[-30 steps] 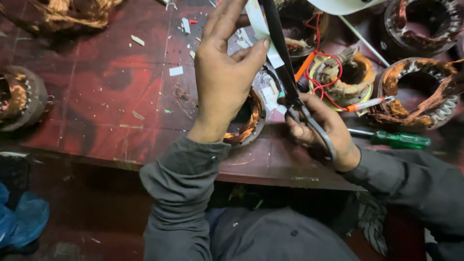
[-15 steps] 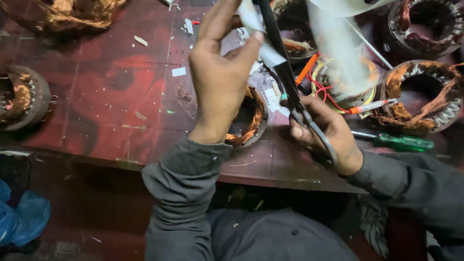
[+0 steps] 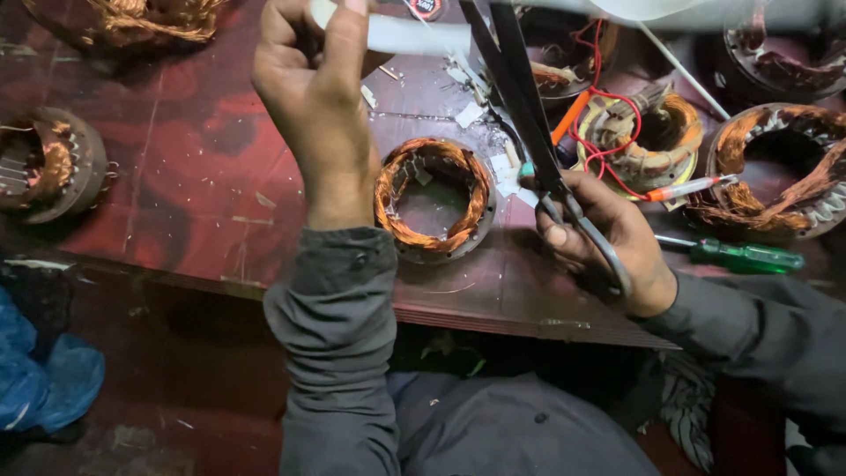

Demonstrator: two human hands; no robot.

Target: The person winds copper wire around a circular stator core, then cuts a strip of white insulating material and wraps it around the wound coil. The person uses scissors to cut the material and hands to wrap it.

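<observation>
My left hand [image 3: 310,106] is raised above the red workbench [image 3: 189,194] and pinches a white strip of paper [image 3: 414,35] that runs to the right. My right hand [image 3: 604,238] grips the handles of long black scissors [image 3: 520,97], whose blades point up toward the strip's right end. Between my forearms a motor stator with copper windings [image 3: 434,198] lies flat on the bench.
More copper-wound stators lie around: far left [image 3: 48,167], top left [image 3: 132,18], with red wires [image 3: 643,137], and far right [image 3: 775,172]. A green-handled screwdriver [image 3: 745,257] and an orange pen [image 3: 692,187] lie at right. Paper scraps dot the bench. Blue plastic [image 3: 40,379] sits on the floor.
My left hand has lifted and shifted left with the strip, uncovering the stator beneath it. The scissors have stayed in my right hand, blades still up at the strip.
</observation>
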